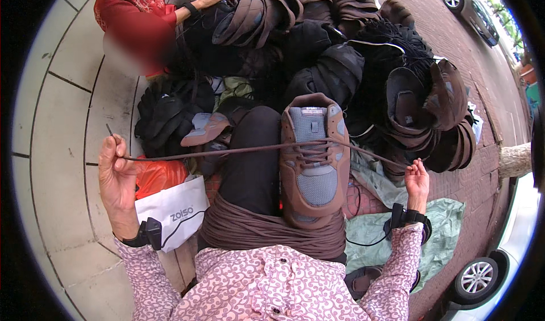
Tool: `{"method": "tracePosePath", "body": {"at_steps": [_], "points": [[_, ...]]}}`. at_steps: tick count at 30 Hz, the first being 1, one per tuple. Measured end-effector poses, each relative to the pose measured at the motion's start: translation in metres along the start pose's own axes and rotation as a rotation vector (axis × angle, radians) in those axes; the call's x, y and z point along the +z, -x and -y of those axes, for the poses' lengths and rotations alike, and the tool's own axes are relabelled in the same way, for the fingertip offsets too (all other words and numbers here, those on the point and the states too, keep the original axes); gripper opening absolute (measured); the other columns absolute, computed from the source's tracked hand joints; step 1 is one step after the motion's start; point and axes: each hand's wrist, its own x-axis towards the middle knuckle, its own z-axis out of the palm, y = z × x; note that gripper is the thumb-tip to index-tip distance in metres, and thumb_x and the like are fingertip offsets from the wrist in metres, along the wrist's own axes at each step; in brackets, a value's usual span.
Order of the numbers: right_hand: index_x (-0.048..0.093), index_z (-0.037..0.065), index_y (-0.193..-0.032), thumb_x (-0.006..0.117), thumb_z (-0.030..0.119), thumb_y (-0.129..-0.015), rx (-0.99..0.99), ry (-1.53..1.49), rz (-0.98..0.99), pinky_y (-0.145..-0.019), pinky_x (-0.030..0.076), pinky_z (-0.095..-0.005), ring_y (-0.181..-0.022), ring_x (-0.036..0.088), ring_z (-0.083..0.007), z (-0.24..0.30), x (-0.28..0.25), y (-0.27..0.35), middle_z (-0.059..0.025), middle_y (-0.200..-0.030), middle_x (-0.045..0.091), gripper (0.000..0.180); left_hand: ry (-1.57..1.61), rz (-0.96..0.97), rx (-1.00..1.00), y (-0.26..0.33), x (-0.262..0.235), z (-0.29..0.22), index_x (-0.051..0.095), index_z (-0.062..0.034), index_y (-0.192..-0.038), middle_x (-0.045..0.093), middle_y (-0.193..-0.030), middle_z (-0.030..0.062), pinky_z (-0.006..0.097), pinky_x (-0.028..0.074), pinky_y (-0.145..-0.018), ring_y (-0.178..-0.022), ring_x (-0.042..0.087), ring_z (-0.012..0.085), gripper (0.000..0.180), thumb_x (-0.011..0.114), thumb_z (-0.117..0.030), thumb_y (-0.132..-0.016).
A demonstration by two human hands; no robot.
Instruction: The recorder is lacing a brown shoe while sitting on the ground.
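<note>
A brown and grey shoe upper [317, 187] rests on my lap, its toe toward me. Its lower eyelets are laced with a brown shoelace [227, 151], whose two ends stretch out sideways. My left hand [118, 176] pinches one end far out to the left, with the tip poking up past the fingers. Out to the right, my right hand [417, 179] is closed on the other end. Across my thighs lies a thick bundle of brown shoelaces [272, 230]. Both wrists carry dark bands with black devices and cables.
Piles of black shoe uppers [329, 74] and nested brown uppers [406, 102] lie ahead. Another person in red [136, 14] handles uppers at the far left. A white bag [176, 210] and an orange plastic bag [159, 178] lie left; a green sheet [437, 241] lies right. Cars stand beyond.
</note>
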Motion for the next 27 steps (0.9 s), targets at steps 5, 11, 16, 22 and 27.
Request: {"method": "tracePosePath", "body": {"at_steps": [5,11,16,22,27], "points": [[0.065,0.006,-0.107,0.067,0.013,-0.098,0.013,-0.035,-0.041,-0.068,0.054,-0.0338,-0.067,0.064,-0.0152,-0.001,-0.005,0.001,-0.004,-0.088,0.071,0.011,-0.013,-0.005,0.005,-0.002,-0.007,0.0,0.06,0.0029,-0.11,0.051,-0.089,0.0016,0.012,0.047,-0.053,-0.061,0.047,0.0007,0.02,0.065,-0.015,-0.101],[0.065,0.007,-0.107,0.067,0.014,-0.098,-0.046,-0.009,-0.018,-0.065,0.052,-0.0317,-0.062,0.059,-0.0138,0.008,-0.002,0.003,-0.0027,-0.086,0.069,0.011,-0.023,-0.074,-0.001,0.001,-0.013,-0.002,0.06,0.0021,-0.108,0.051,-0.085,0.0003,0.012,0.045,-0.052,-0.059,0.047,0.0004,0.019,0.065,-0.015,-0.101],[0.065,0.007,-0.107,0.067,0.014,-0.099,-0.044,-0.018,0.029,-0.062,0.049,-0.0312,-0.058,0.051,-0.013,0.011,0.001,0.004,-0.0018,-0.083,0.067,0.011,-0.032,-0.072,-0.01,-0.001,-0.018,-0.002,0.06,0.0018,-0.108,0.052,-0.085,0.0005,0.011,0.044,-0.051,-0.059,0.047,0.0001,0.018,0.065,-0.015,-0.101],[0.067,0.005,-0.114,0.067,0.014,-0.099,-0.101,0.265,0.128,-0.059,0.042,-0.0248,-0.061,0.05,-0.009,-0.006,0.04,0.036,0.0004,-0.081,0.064,0.018,-0.108,-0.09,-0.047,-0.002,-0.018,0.01,0.063,0.0013,-0.109,0.055,-0.085,-0.0007,0.012,0.043,-0.052,-0.062,0.046,-0.0007,0.016,0.065,-0.012,-0.1],[0.074,0.003,-0.111,0.069,0.011,-0.096,-0.253,0.886,0.396,-0.06,0.036,-0.0201,-0.067,0.05,-0.0042,-0.055,0.157,0.115,0.0038,-0.078,0.062,0.018,-0.458,0.034,-0.15,-0.005,0.045,0.072,0.067,-0.0006,-0.106,0.051,-0.076,-0.0065,0.016,0.037,-0.054,-0.058,0.041,-0.0004,0.018,0.067,-0.017,-0.098]]}}
